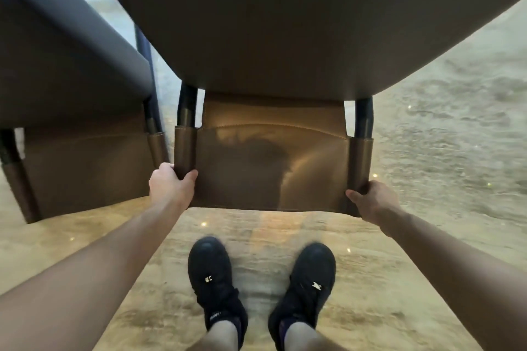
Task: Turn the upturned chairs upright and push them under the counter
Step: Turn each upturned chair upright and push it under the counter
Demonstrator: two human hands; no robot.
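Fingers (189, 175) of left hand (170, 186) curled round brown chair (271, 168) backrest corner, right hand (373, 199) gripping opposite corner

Chair (271, 168): brown leather, lighter tan stitch line across the backrest, black metal posts. Second chair (71, 151) on the left: same brown, seat edge looks greyer, possibly just lighting. Floor (427, 151): beige with streaky veined pattern. Shoes (211, 273): black, small white marks.

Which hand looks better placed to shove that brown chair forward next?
Neither clearly; probably both together. The left hand grips the left corner of the chair's backrest, the right hand grips the right corner, level with each other, so an even push seems likeliest.
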